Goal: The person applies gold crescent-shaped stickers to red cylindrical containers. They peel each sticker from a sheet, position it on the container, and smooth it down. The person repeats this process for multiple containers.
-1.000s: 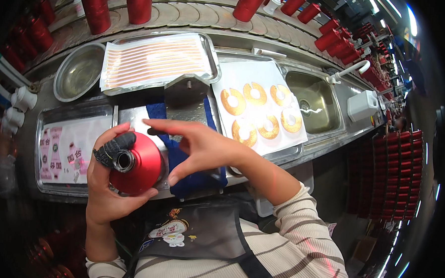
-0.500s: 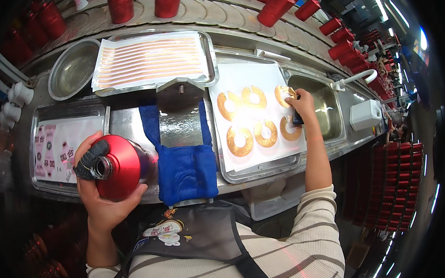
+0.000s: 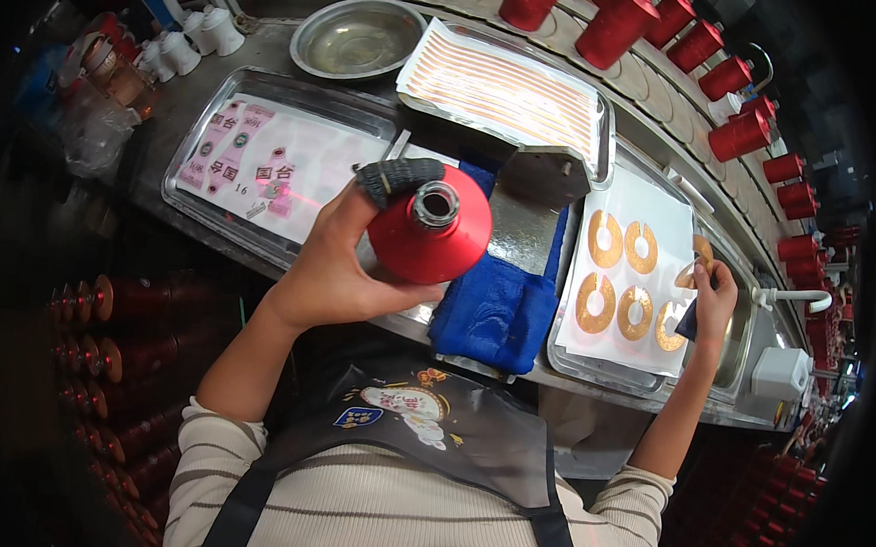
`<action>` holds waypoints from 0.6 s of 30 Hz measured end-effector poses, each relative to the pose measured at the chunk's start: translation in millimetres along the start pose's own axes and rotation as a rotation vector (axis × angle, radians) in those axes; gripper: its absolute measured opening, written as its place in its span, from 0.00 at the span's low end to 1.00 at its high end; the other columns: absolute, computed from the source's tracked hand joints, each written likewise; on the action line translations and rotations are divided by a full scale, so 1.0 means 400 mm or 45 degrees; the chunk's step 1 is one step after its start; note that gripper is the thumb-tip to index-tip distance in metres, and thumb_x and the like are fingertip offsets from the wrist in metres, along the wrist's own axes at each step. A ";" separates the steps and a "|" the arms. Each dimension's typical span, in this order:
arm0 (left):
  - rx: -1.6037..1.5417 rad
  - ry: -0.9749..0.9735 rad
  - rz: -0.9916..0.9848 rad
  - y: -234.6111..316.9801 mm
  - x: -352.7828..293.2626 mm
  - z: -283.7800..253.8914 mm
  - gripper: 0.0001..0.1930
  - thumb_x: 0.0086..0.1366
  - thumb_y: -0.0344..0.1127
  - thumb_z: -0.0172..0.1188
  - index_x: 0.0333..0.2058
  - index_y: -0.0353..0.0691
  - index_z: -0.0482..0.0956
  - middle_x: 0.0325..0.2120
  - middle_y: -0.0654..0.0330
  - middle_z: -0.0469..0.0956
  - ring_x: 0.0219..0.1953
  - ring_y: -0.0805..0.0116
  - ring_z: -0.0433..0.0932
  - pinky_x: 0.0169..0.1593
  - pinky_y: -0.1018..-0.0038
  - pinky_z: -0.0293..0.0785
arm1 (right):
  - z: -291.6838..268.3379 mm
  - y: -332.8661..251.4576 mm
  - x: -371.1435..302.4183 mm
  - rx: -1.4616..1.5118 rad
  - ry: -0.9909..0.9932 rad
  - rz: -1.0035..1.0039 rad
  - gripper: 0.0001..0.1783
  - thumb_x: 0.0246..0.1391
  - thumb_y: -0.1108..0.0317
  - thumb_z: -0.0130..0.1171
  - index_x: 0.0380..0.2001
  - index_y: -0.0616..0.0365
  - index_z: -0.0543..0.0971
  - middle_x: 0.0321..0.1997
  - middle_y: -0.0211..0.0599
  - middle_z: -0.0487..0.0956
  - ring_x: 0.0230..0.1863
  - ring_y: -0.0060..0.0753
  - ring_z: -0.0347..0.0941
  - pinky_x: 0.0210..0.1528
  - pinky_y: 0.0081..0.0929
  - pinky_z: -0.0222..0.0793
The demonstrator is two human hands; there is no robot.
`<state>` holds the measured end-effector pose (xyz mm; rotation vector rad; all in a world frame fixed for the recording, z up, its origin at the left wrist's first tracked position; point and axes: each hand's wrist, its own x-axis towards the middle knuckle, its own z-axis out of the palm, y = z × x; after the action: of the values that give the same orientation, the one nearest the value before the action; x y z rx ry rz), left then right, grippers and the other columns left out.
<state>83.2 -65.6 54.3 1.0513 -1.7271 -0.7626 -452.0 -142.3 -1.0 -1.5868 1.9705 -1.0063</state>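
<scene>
My left hand point(image 3: 326, 269) is wrapped round a red bottle point(image 3: 424, 248) whose open glass mouth faces up toward me. A dark grey knit cover sits on one finger of that hand. My right hand point(image 3: 716, 300) pinches a shiny gold C-shaped label point(image 3: 701, 248) at the right edge of a white backing sheet point(image 3: 601, 351). That label looks bent and partly raised; whether it is fully off the sheet I cannot tell. A small dark object point(image 3: 688, 322) shows at the same hand, its kind unclear. Several gold labels point(image 3: 636, 311) lie flat on the sheet.
A metal stand draped with blue cloth point(image 3: 495, 320) is between the hands. Left of it lies a tray point(image 3: 192, 202) with pink-and-white labels. Behind are a metal bowl point(image 3: 315, 58), a tray of striped strips point(image 3: 510, 81) and a conveyor with red bottles point(image 3: 615, 32). A white tap point(image 3: 794, 297) stands right.
My view has turned left. My left hand has brought the bottle nearer the blue-draped stand. In my right hand the gold label now looks bent up more from the sheet.
</scene>
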 end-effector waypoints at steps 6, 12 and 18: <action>-0.038 0.010 -0.026 0.008 -0.004 -0.014 0.48 0.43 0.33 0.80 0.63 0.37 0.65 0.59 0.53 0.72 0.60 0.60 0.72 0.64 0.67 0.66 | 0.134 -0.353 -0.212 0.850 -0.493 0.219 0.16 0.61 0.70 0.60 0.50 0.67 0.78 0.27 0.25 0.77 0.19 0.12 0.66 0.21 0.12 0.59; -0.445 0.151 -0.185 0.103 -0.182 -0.005 0.38 0.62 0.34 0.67 0.65 0.33 0.55 0.55 0.45 0.72 0.58 0.56 0.73 0.64 0.61 0.66 | 0.227 -0.589 -0.389 1.188 -0.545 0.221 0.25 0.57 0.72 0.63 0.57 0.68 0.73 0.33 0.29 0.80 0.18 0.10 0.64 0.17 0.10 0.56; -1.734 0.141 -0.703 0.180 -0.162 0.057 0.35 0.70 0.48 0.59 0.63 0.33 0.55 0.54 0.49 0.74 0.58 0.60 0.75 0.62 0.63 0.70 | 0.299 -0.719 -0.500 1.222 -0.618 -0.029 0.30 0.55 0.69 0.68 0.59 0.68 0.71 0.40 0.32 0.80 0.27 0.14 0.69 0.24 0.13 0.59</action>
<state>51.7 25.0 81.2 0.5122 -0.4621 -1.7945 -126.1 -9.2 112.9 -1.1266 0.9016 -1.1701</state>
